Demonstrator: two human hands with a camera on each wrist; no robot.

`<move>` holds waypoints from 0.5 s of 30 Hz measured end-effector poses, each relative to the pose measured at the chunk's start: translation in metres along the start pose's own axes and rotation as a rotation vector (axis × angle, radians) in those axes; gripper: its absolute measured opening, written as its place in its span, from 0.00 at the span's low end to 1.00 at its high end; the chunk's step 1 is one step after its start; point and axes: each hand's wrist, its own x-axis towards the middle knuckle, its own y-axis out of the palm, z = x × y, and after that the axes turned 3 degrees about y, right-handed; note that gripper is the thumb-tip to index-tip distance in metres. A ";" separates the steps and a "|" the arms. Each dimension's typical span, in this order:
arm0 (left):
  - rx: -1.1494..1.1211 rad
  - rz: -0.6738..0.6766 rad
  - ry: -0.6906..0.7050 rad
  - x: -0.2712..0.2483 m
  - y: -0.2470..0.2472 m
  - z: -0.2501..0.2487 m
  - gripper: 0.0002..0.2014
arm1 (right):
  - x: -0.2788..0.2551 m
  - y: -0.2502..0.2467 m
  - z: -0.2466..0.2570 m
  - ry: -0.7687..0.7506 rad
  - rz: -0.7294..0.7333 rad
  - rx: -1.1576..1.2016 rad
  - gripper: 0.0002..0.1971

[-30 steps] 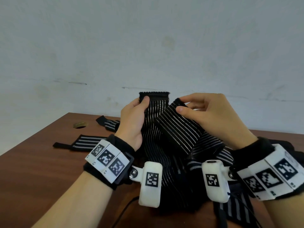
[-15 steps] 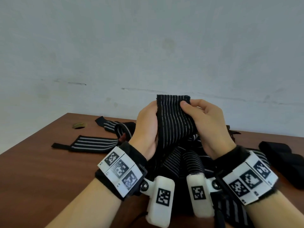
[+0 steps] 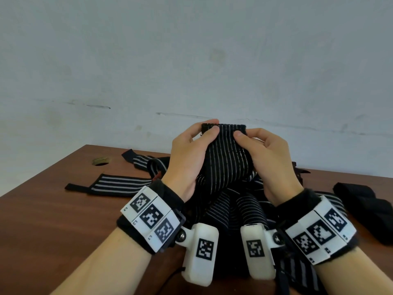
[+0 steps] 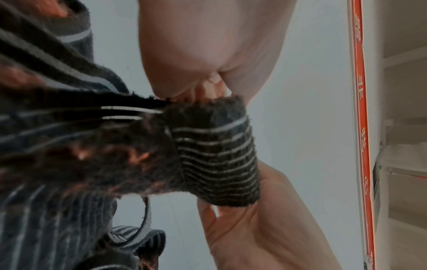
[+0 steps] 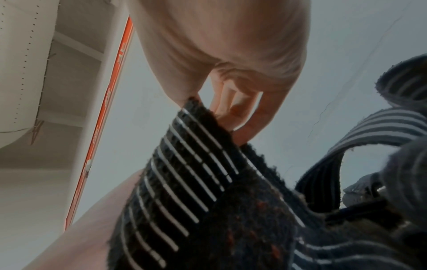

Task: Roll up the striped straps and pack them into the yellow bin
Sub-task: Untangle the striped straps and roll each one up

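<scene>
Early going. Flat strap (image 3: 114, 185) lying unrolled at left on tabletop (image 3: 53, 220). Left hand (image 3: 189, 158) and right hand (image 3: 270, 162) pinching top end of striped strap (image 3: 227, 158), raised above loose heap (image 3: 234, 207). No yellow bin visible; nothing visibly packed.

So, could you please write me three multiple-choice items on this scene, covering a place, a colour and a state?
1. Where does the flat strap lie?
A. On the table, left of the hands
B. In a bin
C. Over a wrist

2. What colours is the held strap?
A. Red and yellow
B. Black with pale stripes
C. Plain white

3. How is the held strap gripped?
A. By both hands
B. By one hand
C. By neither

Answers: A, it lies on the wooden table; B, the stripes show; A, the left hand and right hand pinch its top end.
</scene>
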 end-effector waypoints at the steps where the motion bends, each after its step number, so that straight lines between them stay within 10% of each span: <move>1: 0.017 -0.006 0.012 0.000 0.000 0.000 0.08 | 0.000 0.000 0.000 -0.001 0.013 -0.020 0.08; 6: 0.105 -0.014 0.016 0.001 -0.003 0.003 0.07 | 0.006 -0.008 0.000 -0.138 -0.042 -0.369 0.18; 15: 0.224 0.122 0.011 0.002 -0.006 -0.004 0.11 | 0.006 -0.015 0.007 -0.254 0.072 -0.248 0.07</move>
